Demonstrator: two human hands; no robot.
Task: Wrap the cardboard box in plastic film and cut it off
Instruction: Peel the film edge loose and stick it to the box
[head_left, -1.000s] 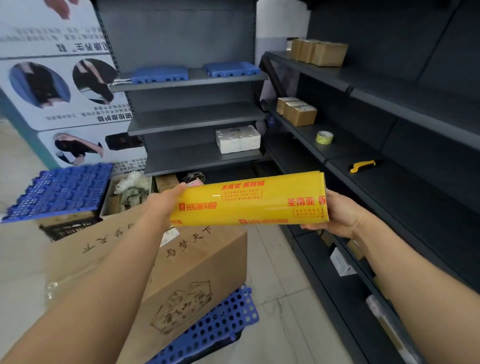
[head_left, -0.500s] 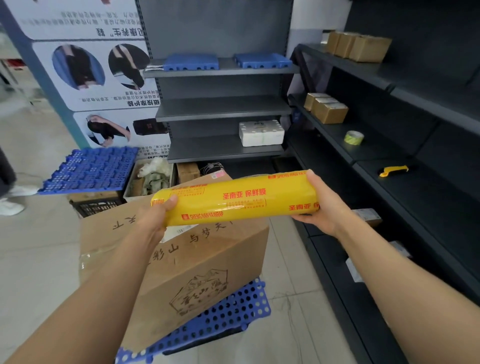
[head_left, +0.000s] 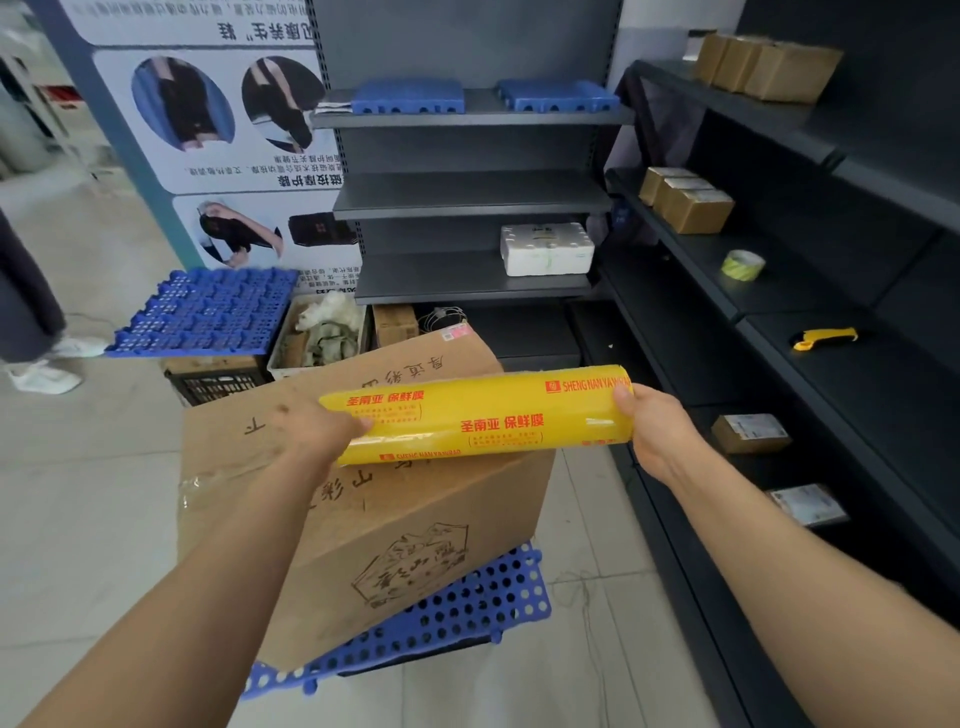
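The yellow roll of plastic film (head_left: 483, 418) is held crosswise over the cardboard box (head_left: 395, 519), its left end gripped by the left hand (head_left: 311, 431) with fingers (head_left: 358, 427) curled round it, its right end clasped by the right hand (head_left: 654, 421), thumb on top. The box is seated on a blue perforated mat (head_left: 467, 623); a yellow cutter (head_left: 826, 339) is seen on the dark shelf (head_left: 857, 374).

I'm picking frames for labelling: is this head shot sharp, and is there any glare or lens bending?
Head view: the yellow film roll and cardboard box are sharp, print legible; a faint sheen runs along the roll; the left edge is blurred; the wide lens splays the shelves and stretches the forearms.
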